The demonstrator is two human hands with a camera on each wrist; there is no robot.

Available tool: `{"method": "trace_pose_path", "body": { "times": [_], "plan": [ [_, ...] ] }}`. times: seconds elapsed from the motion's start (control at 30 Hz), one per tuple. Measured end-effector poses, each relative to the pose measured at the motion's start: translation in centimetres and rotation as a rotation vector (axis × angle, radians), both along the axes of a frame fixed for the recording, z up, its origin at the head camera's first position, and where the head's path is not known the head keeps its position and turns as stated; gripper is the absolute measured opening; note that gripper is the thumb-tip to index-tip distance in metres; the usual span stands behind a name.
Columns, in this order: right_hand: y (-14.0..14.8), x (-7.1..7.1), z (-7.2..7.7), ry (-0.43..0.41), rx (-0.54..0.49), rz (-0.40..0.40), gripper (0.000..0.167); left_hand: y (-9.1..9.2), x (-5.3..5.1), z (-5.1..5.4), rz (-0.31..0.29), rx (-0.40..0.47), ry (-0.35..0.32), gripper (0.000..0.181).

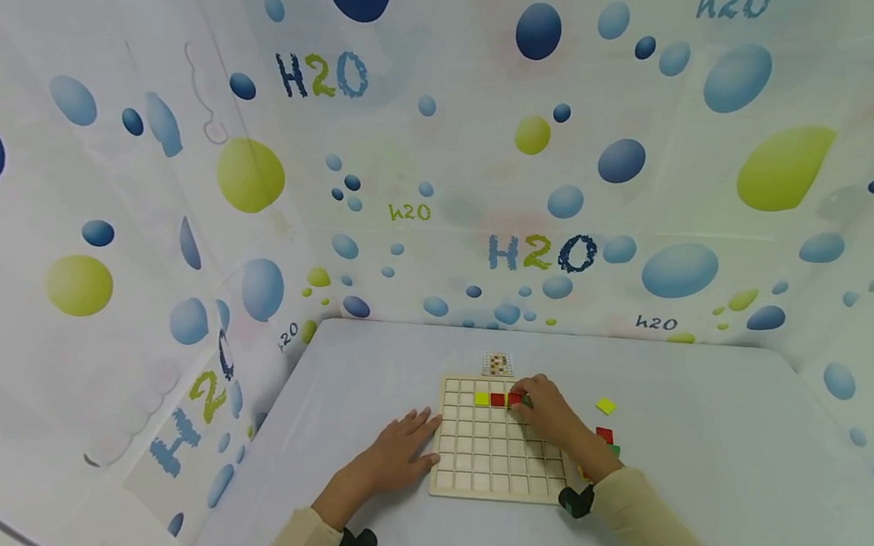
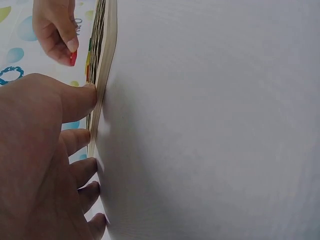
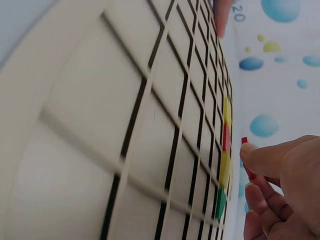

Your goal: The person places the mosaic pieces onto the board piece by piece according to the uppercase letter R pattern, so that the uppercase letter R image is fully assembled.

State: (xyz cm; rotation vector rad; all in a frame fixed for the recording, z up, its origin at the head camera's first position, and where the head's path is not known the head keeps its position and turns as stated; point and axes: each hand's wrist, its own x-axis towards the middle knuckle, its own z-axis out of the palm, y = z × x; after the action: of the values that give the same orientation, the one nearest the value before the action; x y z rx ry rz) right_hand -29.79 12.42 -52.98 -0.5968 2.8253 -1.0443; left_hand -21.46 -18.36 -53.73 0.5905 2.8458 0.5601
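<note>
The right hand [image 1: 546, 409] pinches a red tile [image 1: 513, 400] over a gridded board [image 1: 497, 449]. The left hand [image 1: 402, 448], fingers spread, touches the board's left edge.

In the head view, the pattern of the far card [image 1: 497, 364] is too small to tell. The right hand [image 1: 543, 405] hides some squares of the board [image 1: 464, 446], its forearm [image 1: 597, 456] partly covers loose tiles [image 1: 604, 434] at right, and the bottom edge cuts both sleeves [image 1: 662, 521].
</note>
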Motion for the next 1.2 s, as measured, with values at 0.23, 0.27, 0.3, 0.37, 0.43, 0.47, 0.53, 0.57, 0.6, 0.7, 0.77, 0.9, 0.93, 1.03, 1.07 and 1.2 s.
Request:
{"method": "trace_pose_path", "body": {
  "times": [0.23, 0.27, 0.3, 0.37, 0.43, 0.47, 0.53, 0.57, 0.6, 0.7, 0.77, 0.9, 0.93, 1.03, 1.07, 1.2],
  "plan": [
    [-3.0, 0.3, -0.4, -0.002, -0.032, 0.014, 0.023, 0.1, -0.2, -0.2, -0.003, -0.012, -0.006, 0.068],
    [-3.3, 0.4, -0.4, 0.005, -0.030, 0.020, 0.022, 0.1, -0.3, -0.2, -0.004, -0.014, -0.004, 0.068],
    [-3.5, 0.5, -0.5, 0.014, -0.023, 0.027, 0.021, 0.1, -0.3, -0.3, -0.005, -0.015, -0.004, 0.068],
    [-4.0, 0.6, -0.6, 0.027, -0.007, 0.036, 0.020, 0.1, -0.3, -0.3, -0.006, -0.012, -0.005, 0.067],
    [-4.3, 0.8, -0.7, 0.050, 0.020, 0.046, 0.019, 0.1, -0.3, -0.2, -0.009, -0.005, -0.004, 0.067],
    [-4.5, 0.9, -0.7, 0.061, 0.032, 0.050, 0.018, 0.1, -0.3, -0.2, -0.011, -0.004, -0.004, 0.067],
    [-4.7, 1.0, -0.8, 0.079, 0.060, 0.062, 0.016, 0.0, -0.2, -0.2, -0.009, -0.006, -0.007, 0.067],
    [-4.8, 1.1, -0.8, 0.091, 0.071, 0.069, 0.015, 0.0, -0.2, -0.2, -0.010, -0.007, -0.005, 0.068],
    [-4.8, 1.2, -0.8, 0.102, 0.078, 0.076, 0.015, 0.0, -0.2, -0.2, -0.010, -0.011, -0.004, 0.068],
    [-5.0, 1.5, -0.5, 0.112, 0.086, 0.086, 0.013, 0.0, -0.1, -0.2, -0.006, -0.017, -0.008, 0.068],
    [-5.0, 1.6, -0.4, 0.112, 0.080, 0.082, 0.012, 0.0, -0.1, -0.3, -0.006, -0.017, -0.008, 0.068],
    [-5.2, 1.4, -0.6, 0.099, 0.088, 0.062, 0.009, -0.1, -0.1, -0.2, -0.013, -0.006, 0.000, 0.068],
    [-5.2, 1.4, -0.7, 0.097, 0.093, 0.058, 0.009, -0.1, -0.1, -0.2, -0.015, -0.001, 0.004, 0.068],
    [-5.3, 1.2, -0.8, 0.097, 0.111, 0.049, 0.008, -0.1, 0.0, -0.1, -0.021, 0.009, 0.011, 0.068],
    [-5.3, 1.1, -0.9, 0.101, 0.115, 0.048, 0.009, -0.1, 0.0, -0.1, -0.022, 0.010, 0.013, 0.068],
    [-5.4, 1.2, -0.8, 0.113, 0.110, 0.053, 0.009, -0.2, 0.0, 0.0, -0.019, 0.012, 0.007, 0.068]
  ]
}}
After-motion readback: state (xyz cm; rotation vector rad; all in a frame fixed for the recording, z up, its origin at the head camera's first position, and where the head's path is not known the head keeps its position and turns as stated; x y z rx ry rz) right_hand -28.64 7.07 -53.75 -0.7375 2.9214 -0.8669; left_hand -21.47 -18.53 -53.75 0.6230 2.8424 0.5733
